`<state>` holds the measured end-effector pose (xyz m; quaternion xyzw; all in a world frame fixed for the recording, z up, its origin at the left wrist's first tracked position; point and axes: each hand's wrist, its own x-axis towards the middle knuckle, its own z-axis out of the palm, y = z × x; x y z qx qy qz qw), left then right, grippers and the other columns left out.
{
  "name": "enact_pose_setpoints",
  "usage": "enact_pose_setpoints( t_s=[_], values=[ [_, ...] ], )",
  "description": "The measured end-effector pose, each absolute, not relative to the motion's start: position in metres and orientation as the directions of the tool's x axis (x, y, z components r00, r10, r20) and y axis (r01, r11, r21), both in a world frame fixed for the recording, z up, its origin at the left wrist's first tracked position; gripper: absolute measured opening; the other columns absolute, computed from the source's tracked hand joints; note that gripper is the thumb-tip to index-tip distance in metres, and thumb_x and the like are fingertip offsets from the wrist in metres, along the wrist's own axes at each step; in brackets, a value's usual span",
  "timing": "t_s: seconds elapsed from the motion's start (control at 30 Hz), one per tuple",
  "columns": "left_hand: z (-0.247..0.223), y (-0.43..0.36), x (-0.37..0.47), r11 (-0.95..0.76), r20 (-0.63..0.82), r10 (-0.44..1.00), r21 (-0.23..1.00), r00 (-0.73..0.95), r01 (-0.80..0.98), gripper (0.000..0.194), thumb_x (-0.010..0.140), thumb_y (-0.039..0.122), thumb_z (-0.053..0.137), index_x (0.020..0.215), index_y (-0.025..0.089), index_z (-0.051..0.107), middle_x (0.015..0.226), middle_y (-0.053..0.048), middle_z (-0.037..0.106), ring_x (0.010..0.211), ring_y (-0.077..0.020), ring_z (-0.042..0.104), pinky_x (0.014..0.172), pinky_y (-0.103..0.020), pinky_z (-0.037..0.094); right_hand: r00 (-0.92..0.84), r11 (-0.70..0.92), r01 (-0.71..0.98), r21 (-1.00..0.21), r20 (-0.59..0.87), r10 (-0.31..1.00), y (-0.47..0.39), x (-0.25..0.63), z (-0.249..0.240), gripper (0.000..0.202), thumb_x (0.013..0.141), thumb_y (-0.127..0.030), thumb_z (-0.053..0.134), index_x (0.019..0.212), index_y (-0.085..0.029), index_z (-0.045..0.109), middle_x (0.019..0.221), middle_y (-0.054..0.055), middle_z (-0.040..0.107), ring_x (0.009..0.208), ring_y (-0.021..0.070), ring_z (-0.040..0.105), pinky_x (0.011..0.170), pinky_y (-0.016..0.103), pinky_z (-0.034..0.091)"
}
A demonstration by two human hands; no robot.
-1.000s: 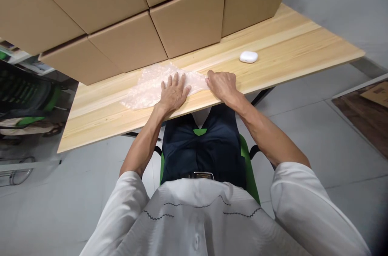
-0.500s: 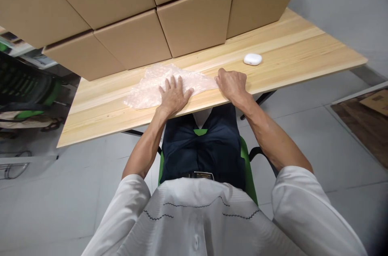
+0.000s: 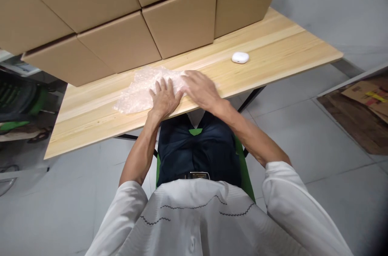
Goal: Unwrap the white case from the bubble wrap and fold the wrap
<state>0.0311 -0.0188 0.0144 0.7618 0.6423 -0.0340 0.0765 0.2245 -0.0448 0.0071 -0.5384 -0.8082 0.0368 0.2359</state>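
A crumpled sheet of clear, pinkish bubble wrap lies on the wooden table near its front edge. My left hand rests flat on the wrap with its fingers spread. Close to its thumb, my right hand lies over the right part of the wrap, fingers stretched out and somewhat blurred by motion. That hand hides much of the wrap's right end. To the right of both hands sits a small white earbud case.
Large cardboard boxes are stacked along the back of the wooden table. A green and black chair stands at the left. On the floor at right lies flattened cardboard.
My right hand has opened from its fist on the wrap's right end and moved left, next to my left hand. My left hand stays on the wrap. The view has shifted slightly.
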Motion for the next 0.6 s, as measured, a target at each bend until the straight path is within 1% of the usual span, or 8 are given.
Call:
enact_pose_setpoints(
  t_s=[0.07, 0.1, 0.17, 0.27, 0.37, 0.43, 0.5, 0.6],
  values=[
    [0.015, -0.018, 0.03, -0.172, -0.168, 0.969, 0.066, 0.181, 0.983, 0.087, 0.121, 0.053, 0.036, 0.195, 0.011, 0.019, 0.204, -0.025, 0.007, 0.191, -0.0516, 0.006, 0.148, -0.083, 0.014, -0.41, 0.496, 0.818, -0.291, 0.309, 0.858, -0.042, 0.198, 0.007, 0.061, 0.127, -0.042, 0.045, 0.175, -0.007, 0.059, 0.189, 0.02, 0.053, 0.178, 0.034, 0.047, 0.15, 0.047, 0.032],
    [0.015, -0.018, 0.029, -0.177, -0.176, 0.967, 0.062, 0.185, 0.982, 0.087, 0.12, 0.05, 0.039, 0.195, 0.012, 0.018, 0.204, -0.024, 0.006, 0.191, -0.0512, 0.005, 0.148, -0.083, 0.014, -0.422, 0.493, 0.817, -0.299, 0.272, 0.865, -0.041, 0.189, 0.006, 0.067, 0.128, -0.046, 0.044, 0.18, -0.006, 0.053, 0.191, 0.02, 0.05, 0.18, 0.034, 0.044, 0.151, 0.046, 0.029],
    [0.014, -0.018, 0.028, -0.182, -0.18, 0.966, 0.052, 0.188, 0.982, 0.088, 0.118, 0.048, 0.041, 0.196, 0.014, 0.018, 0.204, -0.022, 0.006, 0.191, -0.0499, 0.006, 0.149, -0.082, 0.015, -0.407, 0.44, 0.833, -0.336, 0.168, 0.898, -0.037, 0.18, 0.004, 0.075, 0.128, -0.052, 0.044, 0.186, -0.005, 0.044, 0.194, 0.019, 0.046, 0.183, 0.0344, 0.04, 0.152, 0.045, 0.025],
    [0.013, -0.018, 0.028, -0.172, -0.168, 0.97, 0.033, 0.175, 0.985, 0.087, 0.118, 0.048, 0.039, 0.196, 0.014, 0.02, 0.205, -0.021, 0.008, 0.191, -0.0471, 0.008, 0.15, -0.079, 0.016, -0.383, 0.374, 0.852, -0.365, 0.052, 0.922, -0.033, 0.184, 0.001, 0.079, 0.128, -0.053, 0.045, 0.188, -0.003, 0.04, 0.196, 0.021, 0.039, 0.187, 0.0379, 0.032, 0.153, 0.049, 0.022],
    [0.011, -0.021, 0.027, -0.155, -0.159, 0.975, 0.011, 0.154, 0.988, 0.085, 0.12, 0.05, 0.035, 0.196, 0.014, 0.02, 0.205, -0.021, 0.009, 0.192, -0.0452, 0.01, 0.151, -0.077, 0.018, -0.376, 0.36, 0.862, -0.357, 0.027, 0.926, -0.031, 0.195, -0.005, 0.077, 0.127, -0.05, 0.043, 0.187, -0.001, 0.041, 0.198, 0.024, 0.033, 0.188, 0.0387, 0.026, 0.154, 0.051, 0.021],
    [0.009, -0.023, 0.025, -0.144, -0.16, 0.977, 0.006, 0.143, 0.99, 0.086, 0.121, 0.053, 0.034, 0.196, 0.013, 0.019, 0.205, -0.021, 0.01, 0.192, -0.0452, 0.01, 0.151, -0.076, 0.018, -0.368, 0.356, 0.862, -0.36, 0.038, 0.929, -0.03, 0.201, -0.01, 0.077, 0.127, -0.051, 0.04, 0.187, -0.002, 0.042, 0.198, 0.025, 0.033, 0.188, 0.0374, 0.028, 0.154, 0.053, 0.021],
    [0.005, -0.026, 0.021, -0.138, -0.159, 0.978, 0.012, 0.138, 0.99, 0.088, 0.122, 0.059, 0.033, 0.196, 0.013, 0.019, 0.204, -0.022, 0.011, 0.191, -0.0462, 0.01, 0.151, -0.076, 0.017, -0.38, 0.376, 0.854, -0.358, 0.063, 0.923, -0.029, 0.204, -0.017, 0.079, 0.127, -0.052, 0.036, 0.187, 0.0, 0.042, 0.197, 0.026, 0.033, 0.188, 0.0385, 0.028, 0.154, 0.055, 0.021],
    [0.0, -0.029, 0.015, -0.122, -0.14, 0.982, 0.016, 0.123, 0.992, 0.09, 0.123, 0.066, 0.032, 0.196, 0.014, 0.022, 0.204, -0.022, 0.012, 0.191, -0.0471, 0.011, 0.151, -0.077, 0.016, -0.385, 0.383, 0.861, -0.334, 0.061, 0.921, -0.027, 0.205, -0.025, 0.08, 0.126, -0.052, 0.032, 0.187, -0.001, 0.041, 0.197, 0.025, 0.034, 0.187, 0.0388, 0.03, 0.154, 0.057, 0.022]
  ],
)
